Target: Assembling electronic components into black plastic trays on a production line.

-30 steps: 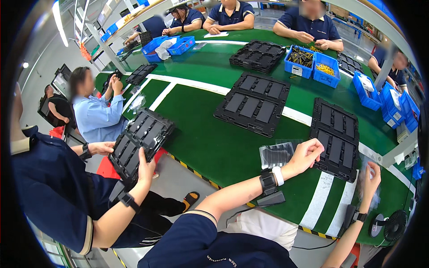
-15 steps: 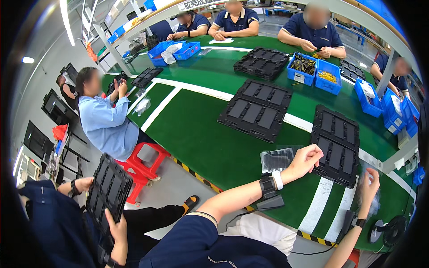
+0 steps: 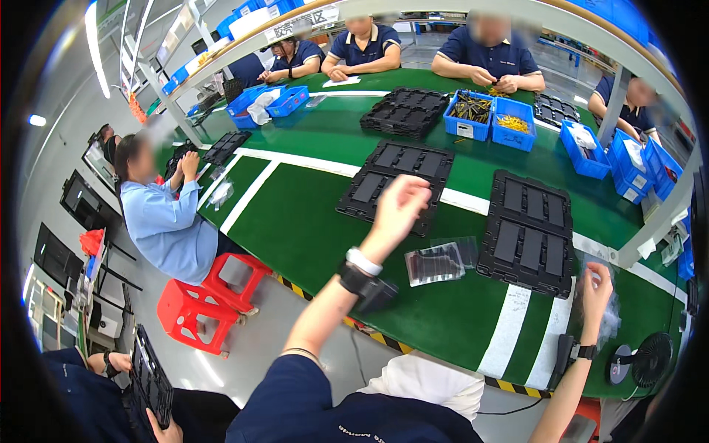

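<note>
My left hand [image 3: 399, 207] is raised above the green table [image 3: 310, 221], blurred, with loosely curled fingers and nothing visible in it. It hovers over a black compartment tray [image 3: 413, 166]. A white band and a black wrist device [image 3: 362, 277] sit on that forearm. Just right of the wrist, a clear bag of black parts [image 3: 436, 262] lies flat on the table. My right hand [image 3: 597, 284] is lifted near the table's right end and pinches a crumpled clear plastic bag [image 3: 611, 325]. Between the hands lies another black tray [image 3: 528, 236].
Blue bins [image 3: 487, 118] of small parts stand at the back, with more at the right. Several seated people work along the far side. A person in light blue [image 3: 166, 221] sits at the left by red stools [image 3: 210, 295]. Another person's hands hold a black tray [image 3: 151, 380] at lower left. A small fan [image 3: 644, 362] stands at the table's edge.
My left hand has risen from beside the clear bag of parts toward the far tray. The person with the black tray has dropped to the lower left. My right hand has barely moved.
</note>
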The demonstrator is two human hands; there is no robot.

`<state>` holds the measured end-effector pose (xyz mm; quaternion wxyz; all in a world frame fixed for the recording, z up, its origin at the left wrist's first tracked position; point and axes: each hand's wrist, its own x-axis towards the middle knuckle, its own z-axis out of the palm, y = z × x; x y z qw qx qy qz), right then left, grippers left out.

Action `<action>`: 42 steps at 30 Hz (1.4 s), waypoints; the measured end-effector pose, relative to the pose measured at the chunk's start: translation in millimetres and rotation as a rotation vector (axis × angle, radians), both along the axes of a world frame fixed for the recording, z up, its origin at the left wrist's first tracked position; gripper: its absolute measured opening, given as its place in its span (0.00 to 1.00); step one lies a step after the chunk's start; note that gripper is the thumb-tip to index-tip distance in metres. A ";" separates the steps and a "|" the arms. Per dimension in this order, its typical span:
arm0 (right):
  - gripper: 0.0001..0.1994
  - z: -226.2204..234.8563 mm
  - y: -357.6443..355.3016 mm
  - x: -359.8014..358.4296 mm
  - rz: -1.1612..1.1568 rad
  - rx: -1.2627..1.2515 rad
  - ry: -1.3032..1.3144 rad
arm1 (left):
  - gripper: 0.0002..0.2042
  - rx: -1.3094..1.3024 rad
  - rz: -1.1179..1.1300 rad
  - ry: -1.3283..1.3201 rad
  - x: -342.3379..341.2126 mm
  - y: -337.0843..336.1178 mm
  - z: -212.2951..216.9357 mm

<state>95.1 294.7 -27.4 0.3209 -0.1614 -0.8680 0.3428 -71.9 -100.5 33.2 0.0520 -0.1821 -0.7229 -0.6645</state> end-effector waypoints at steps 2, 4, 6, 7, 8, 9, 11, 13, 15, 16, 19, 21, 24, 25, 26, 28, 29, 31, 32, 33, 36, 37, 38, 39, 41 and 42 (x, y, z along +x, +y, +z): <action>0.06 3.4 -3.5 -0.6 0.009 -0.010 0.006 | 0.15 -0.324 0.215 0.248 -26.5 -41.7 -0.8; 0.06 7.4 -6.1 -1.0 0.020 0.009 0.027 | 0.22 -0.618 0.451 0.291 -52.3 -89.5 -15.3; 0.06 10.2 -7.5 -1.2 0.019 0.012 0.025 | 0.28 -0.928 0.625 0.087 -71.1 -126.1 -32.6; 0.06 8.6 -8.9 -4.3 0.029 0.015 0.023 | 0.29 -1.029 0.657 -0.061 -74.6 -137.6 -38.2; 0.06 6.7 -10.7 -6.9 0.030 0.009 0.024 | 0.29 -1.112 0.626 -0.161 -75.9 -146.6 -46.4; 0.06 6.3 -10.5 -6.1 0.026 0.009 0.027 | 0.27 -1.167 0.582 -0.160 -71.1 -140.7 -45.8; 0.06 6.1 -9.9 -6.3 0.020 0.004 0.033 | 0.26 -1.222 0.531 -0.156 -71.5 -133.3 -47.3; 0.06 7.0 -9.4 -5.4 0.021 -0.002 0.036 | 0.24 -1.171 0.545 -0.062 -74.8 -132.6 -49.1; 0.06 6.3 -9.1 -5.2 0.024 -0.007 0.039 | 0.23 -1.153 0.538 -0.097 -75.8 -130.1 -45.6; 0.06 5.3 -9.0 -5.5 0.027 -0.002 0.052 | 0.21 -1.136 0.531 -0.132 -75.7 -127.6 -43.0; 0.06 5.4 -11.1 -6.8 0.041 -0.015 0.069 | 0.19 -1.068 0.586 0.094 -78.6 -140.7 -44.9; 0.05 4.9 -11.6 -6.8 0.045 -0.031 0.067 | 0.17 -0.974 0.521 -0.117 -86.6 -143.6 -29.2; 0.05 3.8 -10.1 -6.7 0.027 -0.016 0.057 | 0.10 -0.300 0.284 -0.455 -79.6 -137.3 -7.2; 0.05 2.7 -10.3 -7.5 0.037 -0.032 0.063 | 0.08 -0.086 0.208 -0.478 -76.9 -135.6 -7.4; 0.05 2.1 -10.6 -7.9 0.046 -0.048 0.069 | 0.08 0.129 0.131 -0.498 -74.9 -133.0 -7.5; 0.05 3.5 -9.5 -6.8 0.039 -0.047 0.063 | 0.07 0.207 0.111 -0.458 -71.4 -125.3 -2.6; 0.05 4.2 -9.1 -6.1 0.033 -0.046 0.057 | 0.06 0.284 0.092 -0.418 -69.7 -122.2 0.4; 0.05 3.1 -8.2 -6.3 0.026 -0.050 0.058 | 0.05 0.392 0.083 -0.384 -66.3 -111.7 9.0; 0.05 2.8 -8.0 -6.5 0.021 -0.052 0.061 | 0.05 0.502 0.077 -0.348 -65.1 -105.8 14.0; 0.05 3.1 -6.9 -6.2 0.011 -0.063 0.073 | 0.06 0.546 0.039 -0.288 -61.6 -100.6 22.7; 0.05 5.4 -12.4 -10.1 0.029 -0.045 0.098 | 0.05 0.681 -0.001 -0.309 -59.6 -99.0 40.4; 0.05 6.2 -13.2 -10.5 0.022 -0.027 0.102 | 0.05 0.724 0.013 -0.347 -59.2 -94.8 42.8; 0.05 6.3 -13.5 -10.2 0.014 -0.009 0.106 | 0.04 0.766 0.028 -0.386 -57.6 -88.4 44.4; 0.05 6.6 -14.9 -10.6 0.009 -0.014 0.114 | 0.04 0.820 0.039 -0.429 -53.3 -81.4 49.8; 0.06 8.5 -15.2 -8.9 0.004 -0.028 0.115 | 0.04 0.855 -0.001 -0.467 -48.4 -66.7 54.9; 0.06 9.6 -15.7 -8.2 0.002 -0.035 0.112 | 0.04 0.868 -0.032 -0.479 -44.8 -60.7 57.5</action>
